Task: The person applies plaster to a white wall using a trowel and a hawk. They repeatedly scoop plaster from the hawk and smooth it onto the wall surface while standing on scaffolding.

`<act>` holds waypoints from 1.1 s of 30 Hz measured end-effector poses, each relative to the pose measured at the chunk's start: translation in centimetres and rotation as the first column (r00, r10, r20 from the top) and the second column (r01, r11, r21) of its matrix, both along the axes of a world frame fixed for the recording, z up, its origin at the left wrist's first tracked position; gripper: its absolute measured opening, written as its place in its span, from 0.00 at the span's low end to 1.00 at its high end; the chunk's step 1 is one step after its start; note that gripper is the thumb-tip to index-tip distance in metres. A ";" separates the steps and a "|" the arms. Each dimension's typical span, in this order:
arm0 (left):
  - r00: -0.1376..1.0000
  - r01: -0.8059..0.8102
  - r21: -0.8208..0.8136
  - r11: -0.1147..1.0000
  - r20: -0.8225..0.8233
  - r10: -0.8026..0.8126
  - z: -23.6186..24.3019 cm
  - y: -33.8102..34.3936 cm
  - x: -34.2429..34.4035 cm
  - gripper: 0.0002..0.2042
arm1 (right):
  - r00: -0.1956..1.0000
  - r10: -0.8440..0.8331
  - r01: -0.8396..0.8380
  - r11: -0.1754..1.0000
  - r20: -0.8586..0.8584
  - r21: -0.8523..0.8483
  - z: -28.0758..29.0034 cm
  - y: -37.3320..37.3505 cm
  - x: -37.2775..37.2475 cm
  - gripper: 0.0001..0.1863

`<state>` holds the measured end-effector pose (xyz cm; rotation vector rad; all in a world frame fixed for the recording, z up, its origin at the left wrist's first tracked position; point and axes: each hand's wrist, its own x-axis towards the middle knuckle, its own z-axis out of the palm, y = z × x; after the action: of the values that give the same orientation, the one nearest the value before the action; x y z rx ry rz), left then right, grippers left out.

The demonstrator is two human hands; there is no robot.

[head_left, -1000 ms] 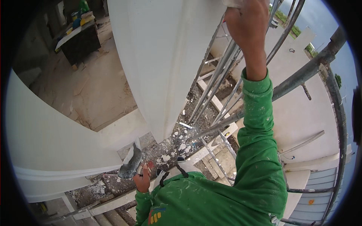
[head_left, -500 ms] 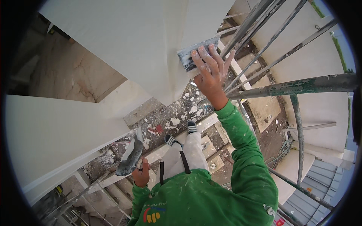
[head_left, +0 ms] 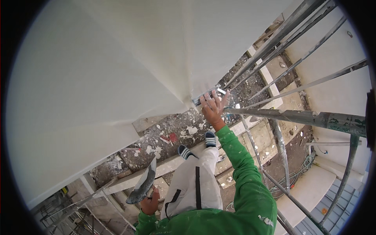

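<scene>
one flat blade (head_left: 197,102) sits low against the pale wall (head_left: 156,51), under our right hand (head_left: 212,106), which grips it with fingers fanned across its back; the thumb is hidden. we judge this to be a smoothing stroke near the wall's lower end, and the next move seems to call for steady, even pressure. to the left of that hand and nearer our body, our left hand (head_left: 150,201) curls round the handle of a curved grey tool (head_left: 144,185). just below the right hand are our striped sandals (head_left: 210,140); to its right runs a scaffold pole (head_left: 321,120).
</scene>
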<state>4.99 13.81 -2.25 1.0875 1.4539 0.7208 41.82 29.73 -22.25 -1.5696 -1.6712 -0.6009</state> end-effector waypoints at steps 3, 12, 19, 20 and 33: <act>0.993 0.089 -0.048 0.995 -0.074 -0.093 -3.5 -0.5 -0.2 0.03 | 0.999 0.002 -0.002 1.000 -0.034 -0.001 -5.6 0.1 -0.1 0.16; 0.941 0.337 -0.201 0.920 0.058 -0.332 -7.5 0.5 2.6 0.11 | 0.987 -0.072 0.012 0.926 -0.144 -0.376 -15.7 -3.7 -0.6 0.28; 0.563 0.494 -0.460 0.738 0.816 0.132 -3.5 1.4 6.0 0.20 | 0.488 0.053 -0.475 0.854 -0.871 -0.214 6.9 -12.8 -2.5 0.33; 0.447 0.571 -0.470 0.674 0.866 0.225 -4.7 1.2 5.9 0.20 | 0.421 0.075 -0.531 0.828 -0.904 -0.179 12.2 -13.8 -2.9 0.33; 0.532 0.687 -0.130 0.715 0.760 -0.373 7.1 3.0 7.1 0.27 | -0.361 -0.484 -0.481 0.829 -0.797 -0.286 0.8 -9.9 1.4 0.10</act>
<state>12.11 16.82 4.87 0.7297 0.4926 0.2579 43.25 19.84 -21.41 -1.4300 -0.1741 1.3848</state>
